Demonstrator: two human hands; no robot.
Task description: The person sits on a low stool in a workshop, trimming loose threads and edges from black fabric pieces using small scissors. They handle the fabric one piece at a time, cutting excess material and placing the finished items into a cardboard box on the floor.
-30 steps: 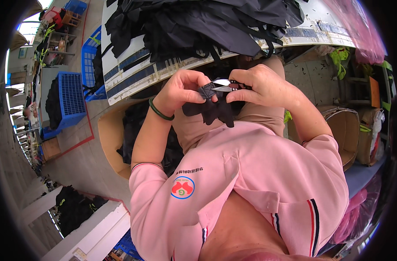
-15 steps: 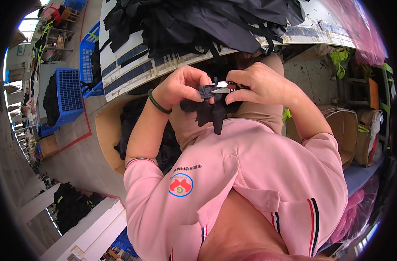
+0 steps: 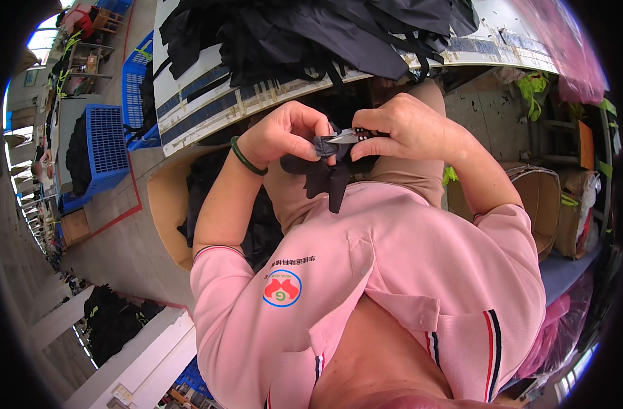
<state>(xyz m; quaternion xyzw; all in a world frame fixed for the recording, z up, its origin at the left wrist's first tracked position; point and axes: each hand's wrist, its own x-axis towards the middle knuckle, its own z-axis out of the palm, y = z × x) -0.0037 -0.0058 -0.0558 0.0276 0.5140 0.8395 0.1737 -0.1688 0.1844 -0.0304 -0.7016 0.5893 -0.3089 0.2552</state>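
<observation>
My left hand (image 3: pixel 292 136), a dark green band at its wrist, pinches a piece of black fabric (image 3: pixel 327 185) above my lap. Part of the cloth hangs down below the fingers. My right hand (image 3: pixel 401 129) grips small thread snips (image 3: pixel 344 137) with dark handles and pointed silver blades. The blade tips touch or nearly touch the folded edge of the cloth beside my left fingertips. Whether a thread lies between the blades is too small to tell.
A white table (image 3: pixel 188 112) with taped edges bears a heap of black fabric pieces (image 3: pixel 311 37). Cardboard boxes stand to my left (image 3: pixel 167 204) and right (image 3: pixel 540 198). Blue crates (image 3: pixel 109 146) with dark cloth are farther left. Pink plastic sheeting (image 3: pixel 574 61) hangs at the far right.
The snips have shifted slightly left toward the cloth edge, and their blades look closer together. My left hand keeps its pinch on the fabric, almost in the same place.
</observation>
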